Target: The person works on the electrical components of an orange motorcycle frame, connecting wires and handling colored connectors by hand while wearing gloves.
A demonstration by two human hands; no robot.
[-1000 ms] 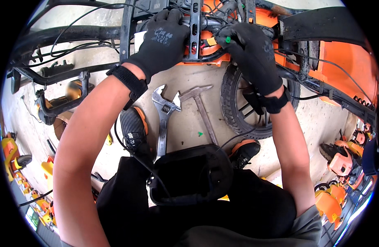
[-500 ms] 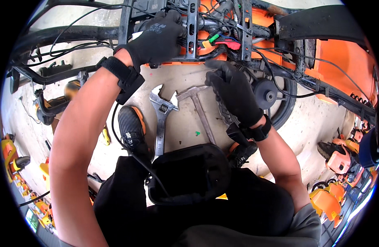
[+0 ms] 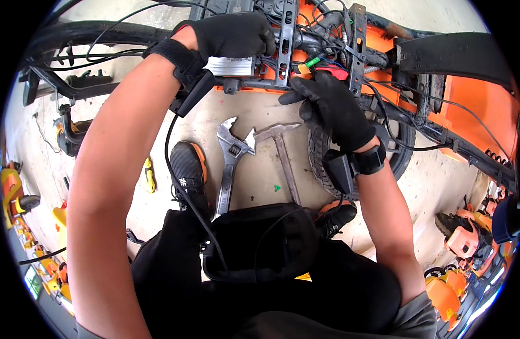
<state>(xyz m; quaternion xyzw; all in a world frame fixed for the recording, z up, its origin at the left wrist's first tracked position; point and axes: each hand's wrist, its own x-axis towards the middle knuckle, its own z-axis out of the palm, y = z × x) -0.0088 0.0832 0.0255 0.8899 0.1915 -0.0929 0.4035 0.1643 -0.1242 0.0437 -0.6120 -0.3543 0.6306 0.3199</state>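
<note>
Between twelve and two o'clock: two gloved hands [image 3: 234, 37] [image 3: 336, 110], one yellow connector [image 3: 303, 69], one hammer [image 3: 285, 163]; toward nine, one adjustable wrench [image 3: 228, 172].

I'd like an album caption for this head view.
Gloved left hand and right hand by a wired frame, wrench and hammer on the floor.

Right hand [image 3: 334, 110] | ahead: tangled wires [image 3: 330, 40] | ahead-left: slotted bar [image 3: 286, 45] | room: near side

A pale, stained floor [image 3: 435, 172] lies brightly lit, with orange machines [image 3: 442, 295] at lower right.
</note>
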